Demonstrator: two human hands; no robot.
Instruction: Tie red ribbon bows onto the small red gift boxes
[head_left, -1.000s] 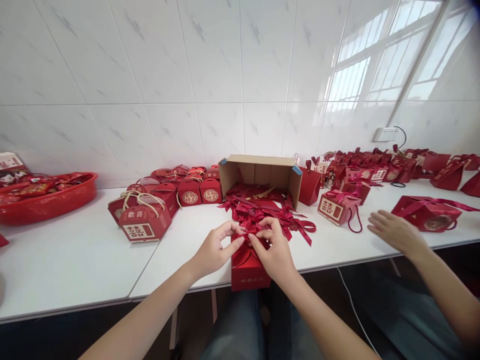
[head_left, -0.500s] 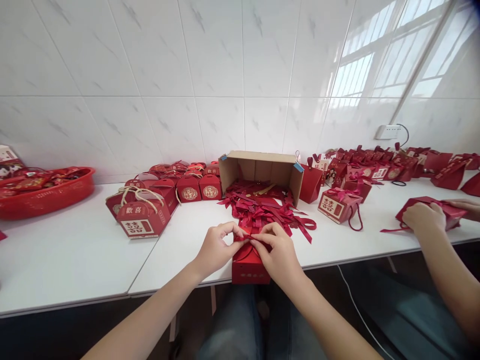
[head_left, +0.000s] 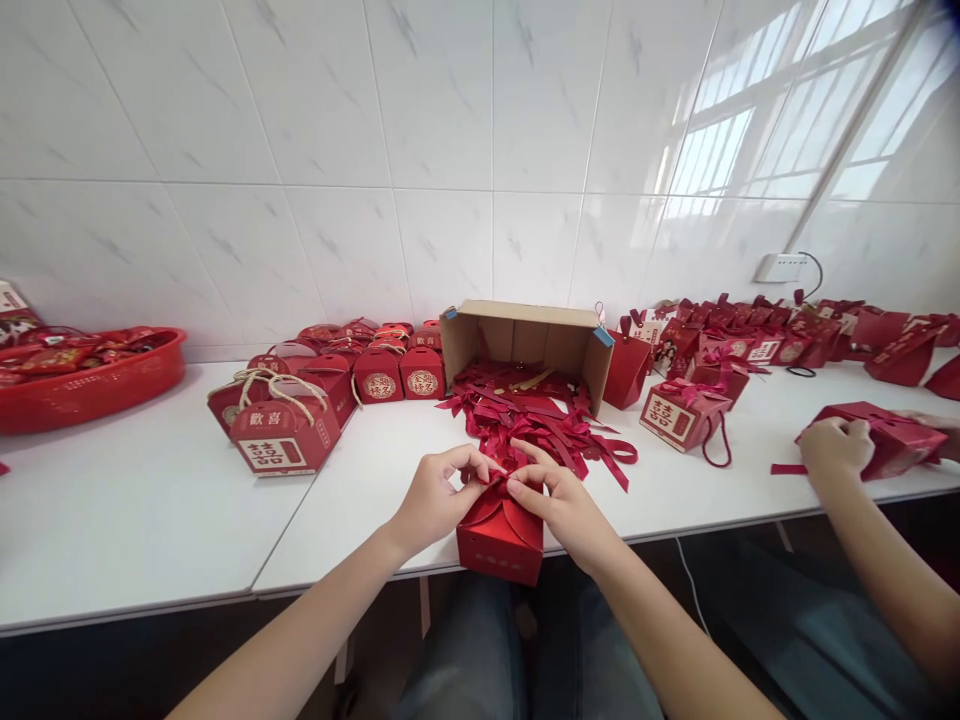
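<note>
A small red box [head_left: 501,545] sits at the table's front edge, its petal-like flaps closed on top. Above it, my left hand [head_left: 442,497] pinches a dark red ribbon [head_left: 498,483] between thumb and forefinger. My right hand [head_left: 559,500] pinches the same ribbon from the right, fingertips close to those of my left hand. The ribbon's exact shape is partly hidden by the fingers. Just behind the box, a heap of loose red ribbons [head_left: 525,415] spills from a cardboard box [head_left: 526,318] lying on its side.
Red gift boxes [head_left: 285,435] stand at left, beyond them a red plastic basket [head_left: 97,395] of packets. Several more boxes [head_left: 679,415] fill the right. At far right, another person's hands [head_left: 836,450] hold a red box [head_left: 900,440] on the white table [head_left: 150,520].
The red box between my hands has tilted and shows more of its top and front. My right fingers have shifted slightly on the ribbon. The other person's hand has moved on their box.
</note>
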